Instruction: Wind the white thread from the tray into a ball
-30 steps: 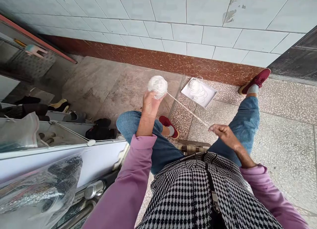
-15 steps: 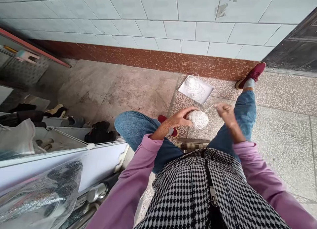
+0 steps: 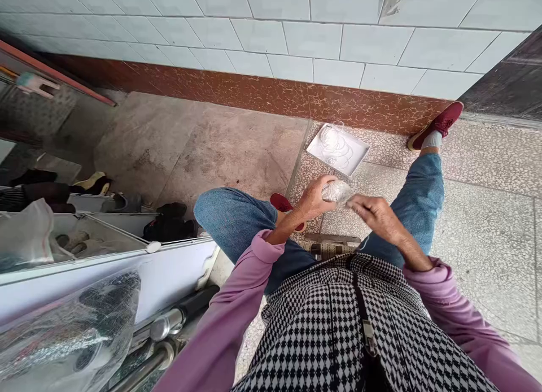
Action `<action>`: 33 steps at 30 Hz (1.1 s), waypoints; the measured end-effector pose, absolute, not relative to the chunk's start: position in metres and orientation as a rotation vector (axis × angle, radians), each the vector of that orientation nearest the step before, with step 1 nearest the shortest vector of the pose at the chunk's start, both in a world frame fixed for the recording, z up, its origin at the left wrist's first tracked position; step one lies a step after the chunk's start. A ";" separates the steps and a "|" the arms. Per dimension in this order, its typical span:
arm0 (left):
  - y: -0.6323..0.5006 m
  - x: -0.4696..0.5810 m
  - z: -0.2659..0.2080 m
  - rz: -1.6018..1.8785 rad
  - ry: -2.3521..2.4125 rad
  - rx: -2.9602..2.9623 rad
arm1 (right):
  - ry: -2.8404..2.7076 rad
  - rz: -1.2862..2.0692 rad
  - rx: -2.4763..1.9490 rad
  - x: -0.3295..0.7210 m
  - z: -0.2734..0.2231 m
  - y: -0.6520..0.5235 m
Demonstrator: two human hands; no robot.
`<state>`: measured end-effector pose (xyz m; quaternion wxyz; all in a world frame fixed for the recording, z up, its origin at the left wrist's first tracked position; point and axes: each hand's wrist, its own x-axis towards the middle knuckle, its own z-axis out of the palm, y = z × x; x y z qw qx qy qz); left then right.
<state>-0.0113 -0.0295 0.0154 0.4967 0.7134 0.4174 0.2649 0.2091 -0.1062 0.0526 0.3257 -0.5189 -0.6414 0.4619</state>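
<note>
Ball (image 3: 337, 192) between the hands, 3 o'clock of view centre: left hand (image 3: 314, 197) half-curled round its 9 o'clock side, right hand (image 3: 376, 213) with fingers drawn together at its 4 o'clock edge, can't tell what they pinch, if anything. Looks like winding, so I'd keep left grip light, tension even, turn it between wraps. Tray (image 3: 358, 148) at its 12 o'clock holds loose white coils (image 3: 333, 139), likely snag risk.

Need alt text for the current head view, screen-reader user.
The wearer's left hand holds a ball of white string, with the right hand, fingers drawn together, close beside it. Beyond them, a shallow white box holding more string, loosely coiled, lies on a speckled floor near a tiled wall.
</note>
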 end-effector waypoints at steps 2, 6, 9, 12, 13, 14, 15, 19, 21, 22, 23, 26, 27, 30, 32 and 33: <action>-0.031 -0.014 0.023 0.496 0.879 1.678 | -1.586 1.159 -1.382 0.220 0.049 -0.094; -0.037 -0.020 0.031 0.301 0.704 1.317 | -1.302 1.216 -1.367 0.222 0.025 -0.080; -0.040 -0.018 0.025 0.308 0.628 1.006 | -1.060 1.352 -1.349 0.209 0.006 -0.079; -0.036 -0.012 0.014 0.434 0.655 0.825 | -0.981 1.398 -1.335 0.190 -0.008 -0.086; -0.033 -0.011 0.011 0.498 0.685 0.799 | -1.006 1.391 -1.338 0.183 -0.010 -0.090; -0.030 -0.010 0.009 0.568 0.721 0.789 | -1.050 1.388 -1.343 0.176 -0.011 -0.094; -0.027 -0.010 0.008 0.641 0.761 0.791 | -1.107 1.392 -1.346 0.169 -0.010 -0.100; -0.017 -0.017 0.007 0.886 1.020 1.017 | -1.401 1.475 -1.295 0.151 0.007 -0.121; -0.017 -0.020 0.008 0.861 1.136 1.277 | -1.526 1.441 -1.273 0.157 0.021 -0.124; -0.019 -0.020 0.009 0.793 1.142 1.399 | -1.567 1.397 -1.276 0.163 0.028 -0.122; -0.021 -0.020 0.009 0.694 1.105 1.485 | -1.588 1.340 -1.290 0.172 0.033 -0.118; -0.030 -0.019 0.010 0.366 0.868 1.446 | -1.533 1.218 -1.341 0.199 0.040 -0.100; -0.033 -0.018 0.010 0.304 0.805 1.360 | -1.478 1.212 -1.342 0.206 0.039 -0.095; -0.038 -0.015 0.006 0.255 0.689 1.084 | -1.263 1.226 -1.322 0.211 0.030 -0.084; -0.040 -0.013 0.002 0.255 0.641 0.959 | -1.140 1.221 -1.323 0.205 0.023 -0.083; -0.040 -0.012 0.001 0.253 0.626 0.913 | -1.099 1.222 -1.326 0.202 0.020 -0.083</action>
